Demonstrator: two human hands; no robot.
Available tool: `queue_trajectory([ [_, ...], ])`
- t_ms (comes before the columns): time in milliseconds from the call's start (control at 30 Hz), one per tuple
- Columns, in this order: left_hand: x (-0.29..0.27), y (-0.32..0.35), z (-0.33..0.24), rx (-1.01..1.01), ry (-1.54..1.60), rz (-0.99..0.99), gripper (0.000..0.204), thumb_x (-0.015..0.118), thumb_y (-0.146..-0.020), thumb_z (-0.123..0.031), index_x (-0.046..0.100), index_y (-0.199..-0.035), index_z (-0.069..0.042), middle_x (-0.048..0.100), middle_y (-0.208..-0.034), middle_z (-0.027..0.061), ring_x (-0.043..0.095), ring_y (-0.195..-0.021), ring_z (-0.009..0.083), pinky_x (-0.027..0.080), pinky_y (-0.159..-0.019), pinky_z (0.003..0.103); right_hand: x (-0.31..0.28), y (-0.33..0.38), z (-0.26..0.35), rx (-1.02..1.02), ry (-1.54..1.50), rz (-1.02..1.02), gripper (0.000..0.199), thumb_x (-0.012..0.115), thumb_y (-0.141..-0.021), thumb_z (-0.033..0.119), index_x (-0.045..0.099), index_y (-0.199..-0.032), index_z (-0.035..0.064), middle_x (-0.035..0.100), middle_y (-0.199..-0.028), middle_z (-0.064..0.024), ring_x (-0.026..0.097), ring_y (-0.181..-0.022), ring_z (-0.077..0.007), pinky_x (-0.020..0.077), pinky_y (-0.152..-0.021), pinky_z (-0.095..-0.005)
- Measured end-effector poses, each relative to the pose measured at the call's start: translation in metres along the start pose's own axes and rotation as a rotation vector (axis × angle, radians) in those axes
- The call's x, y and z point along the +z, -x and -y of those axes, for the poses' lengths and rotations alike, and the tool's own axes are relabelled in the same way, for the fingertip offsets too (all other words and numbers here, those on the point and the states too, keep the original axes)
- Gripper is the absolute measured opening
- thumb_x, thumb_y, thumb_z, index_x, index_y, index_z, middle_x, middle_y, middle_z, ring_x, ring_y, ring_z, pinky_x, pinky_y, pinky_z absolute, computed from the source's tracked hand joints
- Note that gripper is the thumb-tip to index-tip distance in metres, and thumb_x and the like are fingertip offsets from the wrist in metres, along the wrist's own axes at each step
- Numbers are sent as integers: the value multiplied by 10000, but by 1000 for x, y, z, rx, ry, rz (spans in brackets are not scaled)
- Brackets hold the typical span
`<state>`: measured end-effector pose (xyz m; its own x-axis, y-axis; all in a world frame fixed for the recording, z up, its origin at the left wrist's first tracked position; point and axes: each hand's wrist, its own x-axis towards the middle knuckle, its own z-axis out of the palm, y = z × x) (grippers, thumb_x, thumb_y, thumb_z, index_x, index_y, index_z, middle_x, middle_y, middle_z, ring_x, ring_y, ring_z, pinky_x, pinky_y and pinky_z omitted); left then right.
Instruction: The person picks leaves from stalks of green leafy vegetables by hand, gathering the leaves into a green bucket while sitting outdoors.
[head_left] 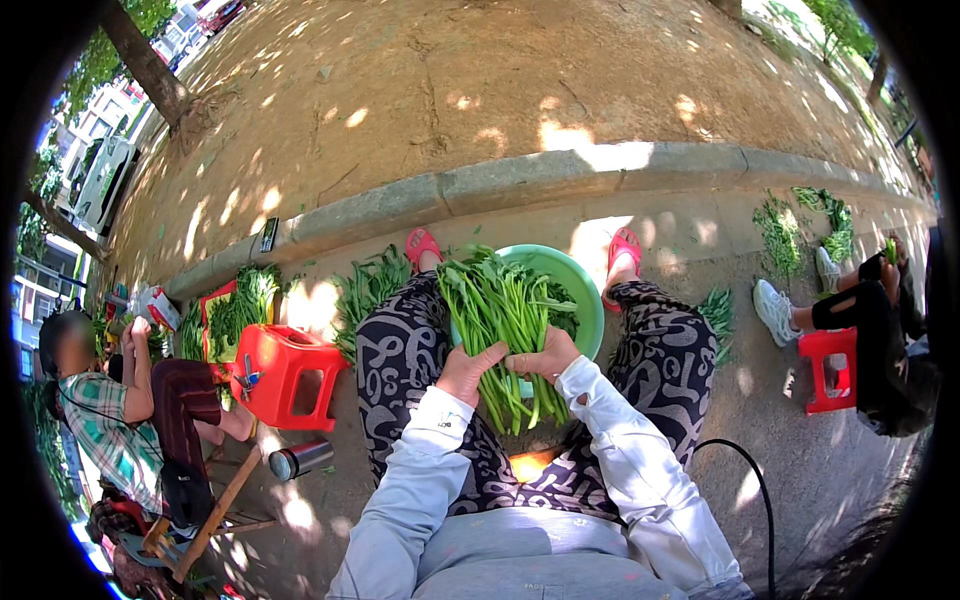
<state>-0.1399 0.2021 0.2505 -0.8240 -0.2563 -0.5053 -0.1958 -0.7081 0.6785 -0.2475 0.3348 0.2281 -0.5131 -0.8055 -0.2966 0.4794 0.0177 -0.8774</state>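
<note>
Both my hands grip one thick bunch of long-stemmed leafy greens [497, 322], which look like water spinach. My left hand [470, 373] closes around the stems on the left side. On the right, my right hand [546, 356] is wrapped around the same bunch, its thumb towards the left one. The leafy tops point away from me, and the cut stem ends hang towards my lap. Beneath and behind the bunch stands a pale green basin [578, 270] between my feet, with some greens showing inside it.
Loose greens lie on the ground by my left leg [372, 290] and my right leg. A red stool [290, 375] and a steel tumbler [300, 459] are at the left, near a seated person [110, 410]. Another person sits by a red stool [828, 370] at the right. A concrete curb [500, 190] runs ahead.
</note>
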Motion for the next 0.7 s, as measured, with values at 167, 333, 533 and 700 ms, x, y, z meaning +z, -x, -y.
queue_trajectory([
  [167,-1,2,-1,22,8,52,358,657,-790,-63,523,-1119,-15,604,-1000,67,592,-864,181,496,-737,328,-5,-5,0,-116,293,-96,520,739,-619,101,560,-1096,-1,648,-932,-83,603,-806,-139,488,-733,-285],
  [333,1,0,0,65,-33,39,321,640,-783,-33,543,-1089,-25,614,-965,51,594,-810,156,488,-707,294,0,-3,7,-97,223,-117,495,726,-620,116,567,-1071,-12,647,-914,-79,605,-790,-144,489,-729,-285],
  [533,0,0,1,72,-42,-17,313,631,-772,-15,553,-1075,-35,621,-938,42,593,-778,141,481,-681,280,7,2,19,-114,61,-111,494,703,-638,59,540,-1096,-31,631,-955,-70,598,-821,-148,487,-743,-284],
  [700,0,0,0,70,-59,15,305,632,-776,-15,554,-1070,-33,621,-940,41,592,-775,145,482,-680,282,1,-4,2,-85,60,-63,491,694,-639,46,533,-1096,-32,626,-951,-81,597,-804,-146,493,-720,-281],
])
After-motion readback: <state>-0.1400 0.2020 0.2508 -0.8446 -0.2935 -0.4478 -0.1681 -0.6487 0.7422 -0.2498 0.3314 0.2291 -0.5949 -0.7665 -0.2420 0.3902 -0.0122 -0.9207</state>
